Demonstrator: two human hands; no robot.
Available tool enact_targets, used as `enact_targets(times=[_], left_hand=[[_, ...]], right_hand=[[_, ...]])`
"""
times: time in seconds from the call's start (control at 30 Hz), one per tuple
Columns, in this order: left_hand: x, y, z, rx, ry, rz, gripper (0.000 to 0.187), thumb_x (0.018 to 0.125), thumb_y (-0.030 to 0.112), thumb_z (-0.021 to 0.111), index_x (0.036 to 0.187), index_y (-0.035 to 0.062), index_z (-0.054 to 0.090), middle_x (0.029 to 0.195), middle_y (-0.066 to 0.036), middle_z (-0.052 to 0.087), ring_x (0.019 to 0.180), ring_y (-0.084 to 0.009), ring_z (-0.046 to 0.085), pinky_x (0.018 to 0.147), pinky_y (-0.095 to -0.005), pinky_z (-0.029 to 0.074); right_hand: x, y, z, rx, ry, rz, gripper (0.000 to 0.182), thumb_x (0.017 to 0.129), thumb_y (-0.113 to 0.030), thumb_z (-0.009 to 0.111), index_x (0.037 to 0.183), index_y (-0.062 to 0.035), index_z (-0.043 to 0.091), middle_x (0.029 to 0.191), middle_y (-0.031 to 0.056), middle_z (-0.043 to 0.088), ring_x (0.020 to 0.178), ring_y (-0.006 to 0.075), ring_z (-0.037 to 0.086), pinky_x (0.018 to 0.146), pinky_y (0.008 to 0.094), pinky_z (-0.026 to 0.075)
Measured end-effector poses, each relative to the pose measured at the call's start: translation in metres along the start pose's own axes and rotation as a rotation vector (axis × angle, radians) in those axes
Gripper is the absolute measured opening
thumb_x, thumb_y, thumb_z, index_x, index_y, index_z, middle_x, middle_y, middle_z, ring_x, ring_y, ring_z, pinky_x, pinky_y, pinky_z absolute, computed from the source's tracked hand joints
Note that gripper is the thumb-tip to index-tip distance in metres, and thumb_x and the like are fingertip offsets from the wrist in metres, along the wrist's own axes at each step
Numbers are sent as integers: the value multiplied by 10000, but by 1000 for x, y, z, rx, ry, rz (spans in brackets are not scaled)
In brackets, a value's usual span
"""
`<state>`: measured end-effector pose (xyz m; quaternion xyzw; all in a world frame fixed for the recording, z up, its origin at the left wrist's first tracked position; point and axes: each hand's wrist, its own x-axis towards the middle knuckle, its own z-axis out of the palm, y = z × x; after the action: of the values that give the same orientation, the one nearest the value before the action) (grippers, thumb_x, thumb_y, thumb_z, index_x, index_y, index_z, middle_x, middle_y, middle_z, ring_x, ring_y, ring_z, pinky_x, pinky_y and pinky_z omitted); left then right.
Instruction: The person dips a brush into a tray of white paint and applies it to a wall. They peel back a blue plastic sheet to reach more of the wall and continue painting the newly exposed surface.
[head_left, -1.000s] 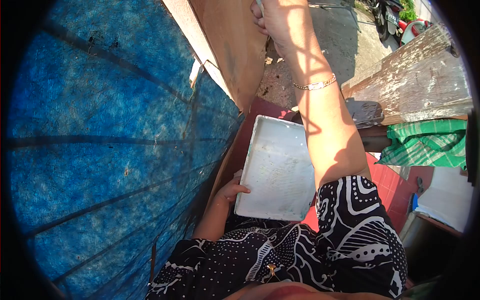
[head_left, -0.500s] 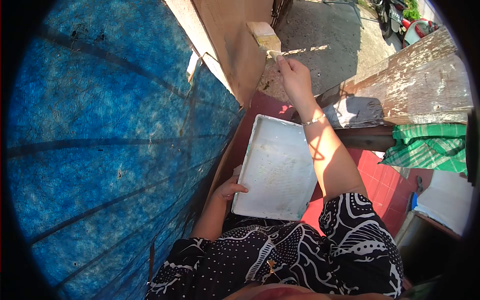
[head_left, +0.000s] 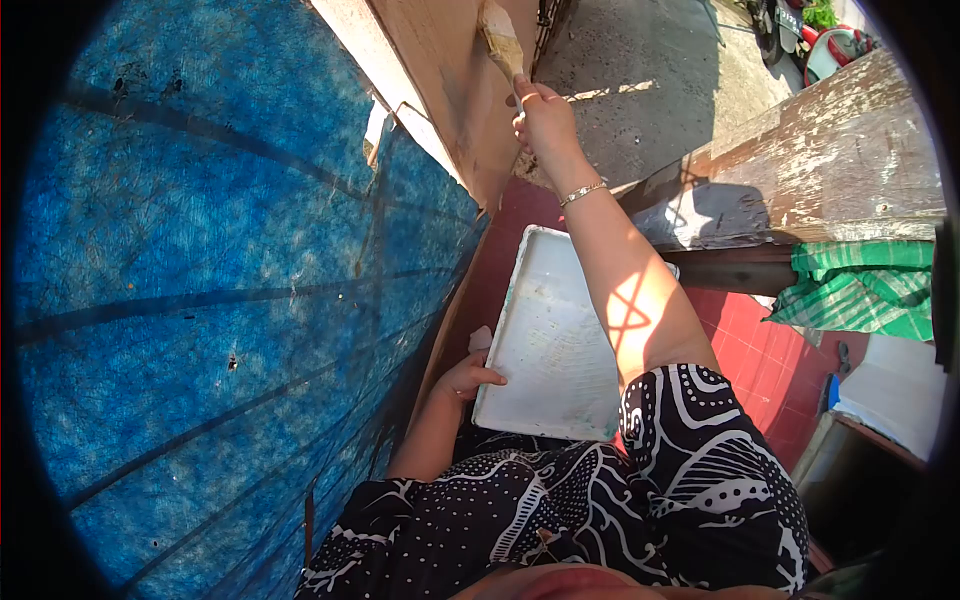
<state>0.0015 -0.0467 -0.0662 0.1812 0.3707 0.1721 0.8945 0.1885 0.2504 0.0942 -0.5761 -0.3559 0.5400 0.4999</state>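
My left hand grips the left edge of a shallow white tray, thumb over the rim and fingers hidden beneath. Streaks and smudges mark the tray's inside. My right hand is closed round the handle of a paintbrush. The pale-tipped bristles point up and touch, or nearly touch, the beige wall panel. My right forearm passes over the tray's right side and hides part of it.
A blue mottled surface fills the left side. On the right are a worn wooden plank, a green checked cloth and a white box-like object. Red tiles cover the floor. A motorcycle stands at the top right.
My right hand has moved up and left with the brush, whose bristles now lie farther up the panel. The tray has shifted slightly to the right at its lower left.
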Motion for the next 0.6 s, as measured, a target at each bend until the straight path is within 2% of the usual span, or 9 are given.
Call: enact_targets(times=[0.07,0.13,0.17,0.23,0.37,0.43,0.5,0.57,0.6], left_hand=[[0,2,-1,33,-21,-14,583,657,-6,626,1231,-39,532,1154,-133,611,1076,-233,565,959,-338,404],[-1,3,-2,58,-20,-23,595,647,10,644,1227,-52,527,1148,-142,612,1069,-240,574,957,-345,412],[-3,3,-2,83,-19,-31,610,637,27,661,1224,-66,522,1142,-152,613,1063,-246,584,954,-353,420],[-1,-5,-7,90,-15,-47,598,642,22,659,1218,-67,526,1141,-150,614,1060,-243,586,952,-351,422],[0,-5,-5,83,-10,-65,572,649,16,658,1202,-66,538,1143,-147,615,1055,-239,588,949,-349,427],[0,-4,-6,73,-22,-78,576,652,13,649,1214,-47,539,1142,-137,616,1055,-229,581,939,-330,422],[1,-5,-7,63,-38,-82,581,654,10,640,1225,-29,539,1142,-126,616,1055,-218,573,929,-312,418],[3,-4,-7,95,6,-73,572,657,15,640,1220,-27,546,1147,-125,615,1052,-225,572,936,-328,414],[4,-4,-5,96,2,-74,572,657,15,640,1220,-27,546,1147,-125,615,1052,-225,572,936,-328,414]], right_hand=[[16,67,-20,-294,12,46,360,906,-369,535,878,-15,595,533,1,455,416,92,418,389,253,331],[14,98,-37,-638,29,68,405,882,-379,546,937,11,637,641,82,596,563,191,589,525,327,464],[12,105,-43,-638,30,73,405,882,-379,546,937,11,637,641,82,596,563,191,589,525,327,464],[1,102,-50,-995,26,272,446,837,-452,539,917,-40,690,925,204,668,926,339,643,812,412,482],[-12,68,-32,-1179,89,195,368,824,-364,541,943,-50,692,953,187,668,941,333,643,814,408,492],[-19,27,-22,-1320,23,-122,388,825,-394,594,894,-27,699,930,215,668,935,346,645,785,421,505],[-40,-28,-13,-1404,-65,-188,368,814,-366,602,888,-15,689,889,215,667,880,368,646,757,422,508],[-61,-61,-16,-1387,1,-380,357,813,-376,610,859,-30,686,814,187,668,797,356,650,716,420,505],[-69,-71,-22,-1391,4,-379,357,813,-376,610,859,-30,686,814,187,668,797,356,650,716,420,505]])
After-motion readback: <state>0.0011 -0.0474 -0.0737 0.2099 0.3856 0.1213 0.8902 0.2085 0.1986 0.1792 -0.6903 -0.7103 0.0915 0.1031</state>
